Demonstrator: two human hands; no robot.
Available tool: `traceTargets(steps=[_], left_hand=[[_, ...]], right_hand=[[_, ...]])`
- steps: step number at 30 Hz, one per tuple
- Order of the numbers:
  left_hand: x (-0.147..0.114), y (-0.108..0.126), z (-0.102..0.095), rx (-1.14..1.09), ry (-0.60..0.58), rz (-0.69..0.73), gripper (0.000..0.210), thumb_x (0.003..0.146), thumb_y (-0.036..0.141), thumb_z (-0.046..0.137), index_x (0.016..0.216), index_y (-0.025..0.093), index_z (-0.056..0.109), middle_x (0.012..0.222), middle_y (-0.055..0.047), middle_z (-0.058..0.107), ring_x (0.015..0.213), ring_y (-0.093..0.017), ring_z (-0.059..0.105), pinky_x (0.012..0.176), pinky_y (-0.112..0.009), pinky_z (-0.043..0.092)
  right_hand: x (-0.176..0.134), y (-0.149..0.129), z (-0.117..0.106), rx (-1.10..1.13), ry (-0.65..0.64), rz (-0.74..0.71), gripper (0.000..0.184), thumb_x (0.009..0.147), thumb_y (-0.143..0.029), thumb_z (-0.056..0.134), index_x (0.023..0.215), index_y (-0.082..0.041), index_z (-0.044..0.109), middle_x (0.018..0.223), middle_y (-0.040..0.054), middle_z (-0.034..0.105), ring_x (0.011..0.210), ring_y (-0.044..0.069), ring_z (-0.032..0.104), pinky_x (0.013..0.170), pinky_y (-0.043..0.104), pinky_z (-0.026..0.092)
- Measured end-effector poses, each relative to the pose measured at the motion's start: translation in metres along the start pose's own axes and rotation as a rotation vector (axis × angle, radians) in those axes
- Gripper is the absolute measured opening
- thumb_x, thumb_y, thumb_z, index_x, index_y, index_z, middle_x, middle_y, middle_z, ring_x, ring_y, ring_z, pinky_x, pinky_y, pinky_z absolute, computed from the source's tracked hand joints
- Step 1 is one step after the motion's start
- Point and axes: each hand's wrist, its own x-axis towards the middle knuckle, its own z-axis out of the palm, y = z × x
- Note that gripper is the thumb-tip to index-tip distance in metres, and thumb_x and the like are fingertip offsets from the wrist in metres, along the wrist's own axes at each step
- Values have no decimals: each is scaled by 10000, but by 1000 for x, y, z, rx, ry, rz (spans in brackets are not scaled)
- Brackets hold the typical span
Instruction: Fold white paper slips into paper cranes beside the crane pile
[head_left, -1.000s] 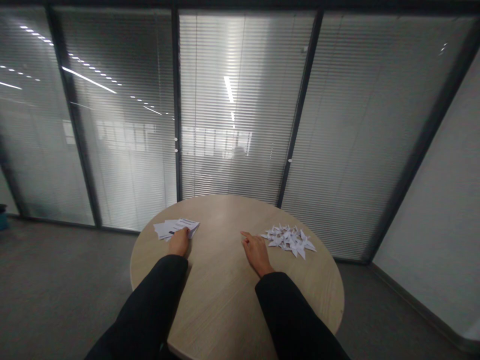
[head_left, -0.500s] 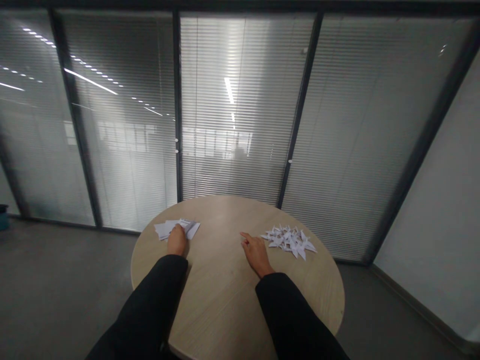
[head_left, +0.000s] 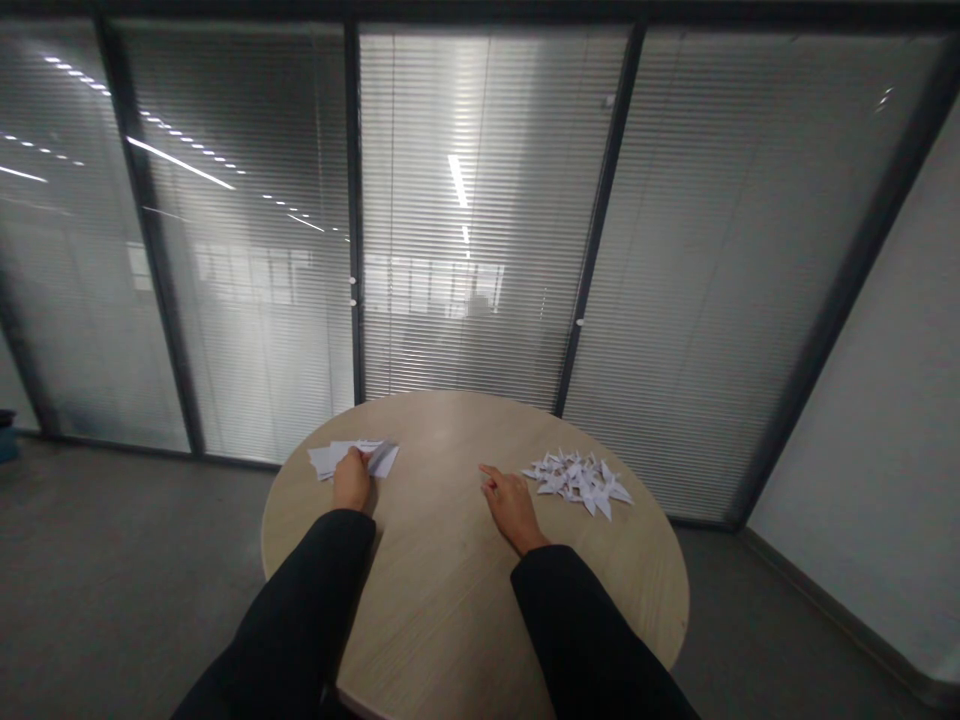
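My left hand (head_left: pixel 352 482) is over a loose stack of white paper sheets (head_left: pixel 324 461) on the left side of the round table. Its thumb and fingers pinch a sheet of paper (head_left: pixel 382 455), whose right part tilts up off the stack in a greyish shade. My right hand (head_left: pixel 515 512) hovers at or rests on the tabletop near the middle, index finger stretched out and the others loosely bent, with nothing visible in it. Just right of it lies a heap of folded white paper cranes (head_left: pixel 577 482), which the fingers do not touch.
The pale wooden round table (head_left: pixel 450 600) stands close to a glass partition with blinds (head_left: pixel 480 220) in dark frames. A white wall (head_left: pixel 885 430) rises at the right. Far left on the grey floor, part of a blue bin-like object (head_left: pixel 7 440) shows.
The pinched sheet has lifted and curled up a little more at my left hand, which has shifted very slightly left. My right hand and the crane heap look the same.
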Motion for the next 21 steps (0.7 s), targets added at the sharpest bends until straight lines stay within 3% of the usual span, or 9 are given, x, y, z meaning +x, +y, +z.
traceTargets(steps=[14,21], left_hand=[[1,-3,1,-63,41,-9,342,931,296,320,890,96,594,827,-154,662,832,-252,615,682,-304,385],[2,9,-5,-351,182,2,255,915,283,328,831,167,540,752,-58,617,770,-188,601,706,-298,436]], right_hand=[[1,2,2,10,-24,5,395,857,-159,492,1243,-208,559,889,45,712,893,190,631,878,323,397],[1,1,2,28,0,-3,395,861,-150,476,1244,-206,557,904,47,710,907,192,626,907,338,388]])
